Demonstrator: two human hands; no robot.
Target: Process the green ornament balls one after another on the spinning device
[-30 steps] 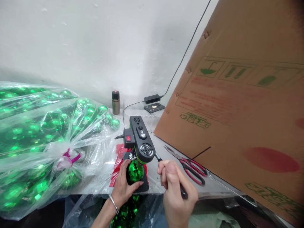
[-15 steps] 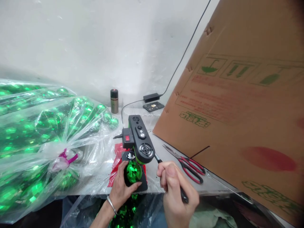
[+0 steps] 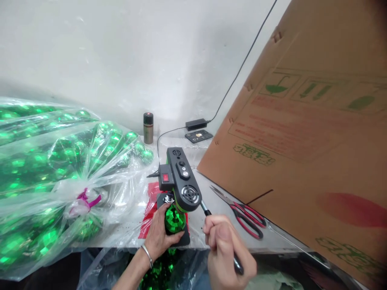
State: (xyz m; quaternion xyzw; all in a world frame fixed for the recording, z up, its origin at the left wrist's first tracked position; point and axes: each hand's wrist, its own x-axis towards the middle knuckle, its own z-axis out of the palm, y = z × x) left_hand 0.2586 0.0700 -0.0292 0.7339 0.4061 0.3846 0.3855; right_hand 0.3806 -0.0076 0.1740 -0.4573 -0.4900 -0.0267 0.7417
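Note:
A shiny green faceted ball (image 3: 175, 219) sits under the front end of a small black bench machine (image 3: 184, 177) with a red switch. My left hand (image 3: 160, 229), wearing a bangle, curls its thumb and fingers round the ball's left and front sides. The black grip of the machine's lever handle (image 3: 238, 264) is in my right hand (image 3: 226, 245), its fingers closed round it. Beneath the ball lie the machine's black base plate (image 3: 184, 238) and a red sheet (image 3: 147, 219).
Clear plastic bags (image 3: 75, 161) full of green balls crowd the left. Red-handled scissors (image 3: 246, 215) lie right of the machine, before a large carton (image 3: 290, 133). Behind stand a bottle (image 3: 148, 129), a power adapter (image 3: 196, 124) and a phone (image 3: 198, 136). More green balls (image 3: 159, 274) show below the edge.
The whole scene has shifted slightly right as the view moved. The ball has turned a little in my left hand's fingers. My right hand keeps its hold on the lever handle.

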